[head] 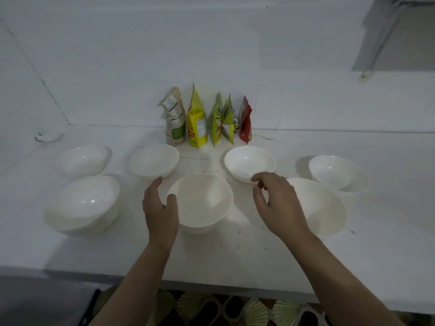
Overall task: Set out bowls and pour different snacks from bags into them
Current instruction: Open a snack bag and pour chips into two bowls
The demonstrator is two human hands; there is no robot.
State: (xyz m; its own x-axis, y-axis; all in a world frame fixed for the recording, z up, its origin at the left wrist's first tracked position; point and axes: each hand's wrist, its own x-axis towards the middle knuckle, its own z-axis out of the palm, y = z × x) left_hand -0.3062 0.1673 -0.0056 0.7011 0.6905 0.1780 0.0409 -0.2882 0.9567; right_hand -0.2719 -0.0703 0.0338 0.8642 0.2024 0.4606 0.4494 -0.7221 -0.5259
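Flanking the middle bowl [201, 203] — left hand [160, 208] seemingly touching, right hand [277, 203] apart.

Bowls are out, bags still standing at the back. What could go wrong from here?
1. The bags stand behind the bowls; reaching over the middle bowl could knock it or the back bowls.
2. The bags stand packed together, so pulling one may topple the others.
3. The left hand only touches the middle bowl's rim, so a nudge might shift it.

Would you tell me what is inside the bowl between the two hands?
The middle bowl holds no snacks, only its bare white inside with a few dark specks. The left hand covers a little of its near-left rim.
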